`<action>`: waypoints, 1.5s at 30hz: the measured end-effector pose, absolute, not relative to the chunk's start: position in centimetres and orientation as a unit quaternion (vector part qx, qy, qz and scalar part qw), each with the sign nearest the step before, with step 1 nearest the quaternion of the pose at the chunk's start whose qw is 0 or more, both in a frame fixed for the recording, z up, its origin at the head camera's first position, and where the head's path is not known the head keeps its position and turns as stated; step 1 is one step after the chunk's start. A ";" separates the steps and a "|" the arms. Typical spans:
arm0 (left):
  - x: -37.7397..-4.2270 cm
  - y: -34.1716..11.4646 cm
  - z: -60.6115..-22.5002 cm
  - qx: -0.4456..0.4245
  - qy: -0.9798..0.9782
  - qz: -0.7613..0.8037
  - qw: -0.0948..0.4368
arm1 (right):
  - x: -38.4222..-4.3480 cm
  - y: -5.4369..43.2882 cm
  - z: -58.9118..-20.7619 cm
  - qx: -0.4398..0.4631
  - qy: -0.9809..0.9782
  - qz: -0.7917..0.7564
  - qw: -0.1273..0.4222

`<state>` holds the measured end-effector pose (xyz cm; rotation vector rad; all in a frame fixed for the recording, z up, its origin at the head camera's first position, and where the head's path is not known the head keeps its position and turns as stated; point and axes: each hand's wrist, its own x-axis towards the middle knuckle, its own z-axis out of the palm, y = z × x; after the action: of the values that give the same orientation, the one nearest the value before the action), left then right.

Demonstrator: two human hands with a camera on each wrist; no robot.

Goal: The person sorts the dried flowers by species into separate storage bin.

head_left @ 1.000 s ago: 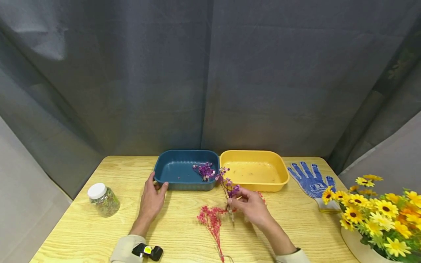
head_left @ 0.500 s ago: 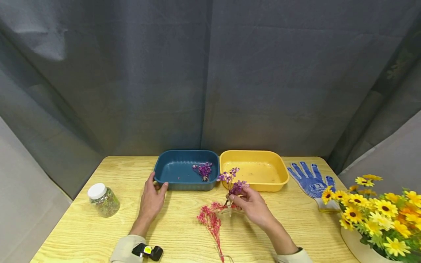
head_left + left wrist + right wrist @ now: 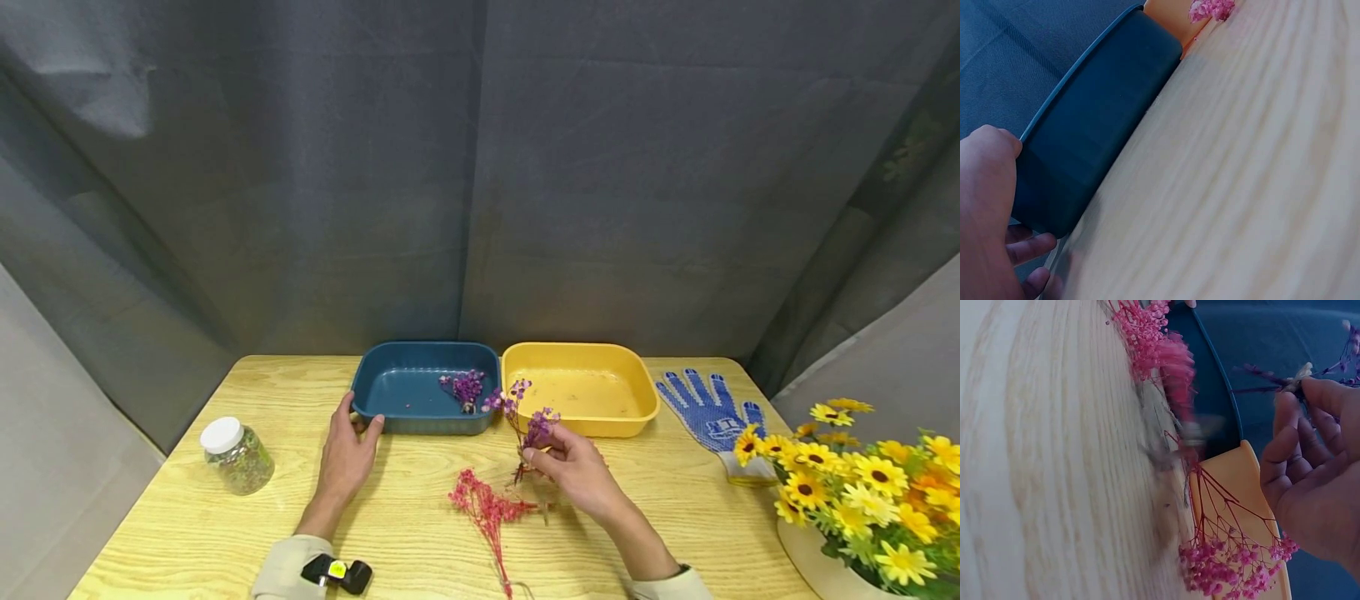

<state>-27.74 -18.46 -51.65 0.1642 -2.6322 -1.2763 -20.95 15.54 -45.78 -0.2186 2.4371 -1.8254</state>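
Purple is the small flower bunch (image 3: pixel 538 425) that I see in the right hand (image 3: pixel 576 475), which pinches it near its tied stems between thumb and fingers. From my distant place, I see this bunch held above the bench (image 3: pixel 405 517), in front of the place where two trays stand side by side; its blossoms are up and its stem ends point down. The left hand (image 3: pixel 347 450) grips the near left corner of the blue tray (image 3: pixel 423 425), the thumb at the front and other fingers around the side. In this tray, toward its right end, lies a second purple bunch (image 3: pixel 467 387). The yellow tray (image 3: pixel 592 427) stands just to the right. To the left of the right hand, a pink bunch (image 3: pixel 483 504) lies on the bench, its stems toward the person. The right wrist view shows me also other pink blossoms (image 3: pixel 1213 569); the part between is blurred, so I cannot tell how those stems lie. A jar (image 3: pixel 247 471) with a white lid (image 3: pixel 221 435) is at the left, and at the right I see a blue glove (image 3: pixel 705 417) near the yellow flowers (image 3: pixel 870 492) in a pot (image 3: pixel 813 562).
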 end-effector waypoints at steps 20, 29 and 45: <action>-27.7 -18.6 -51.9 0.054 -0.891 -0.437 0.110 | -21.6 14.8 -44.8 -0.036 0.792 -0.608 0.026; -27.6 -18.6 -51.8 0.055 -0.892 -0.435 0.112 | -23.6 14.2 -44.4 -0.044 0.799 -0.600 0.022; -27.9 -18.5 -52.0 0.055 -0.892 -0.435 0.113 | -27.5 11.4 -43.0 -0.027 0.820 -0.571 0.019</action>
<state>-27.88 -18.46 -52.01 0.1618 -2.6169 -1.2752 -27.46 11.39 -43.03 -0.0830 2.5457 -1.7732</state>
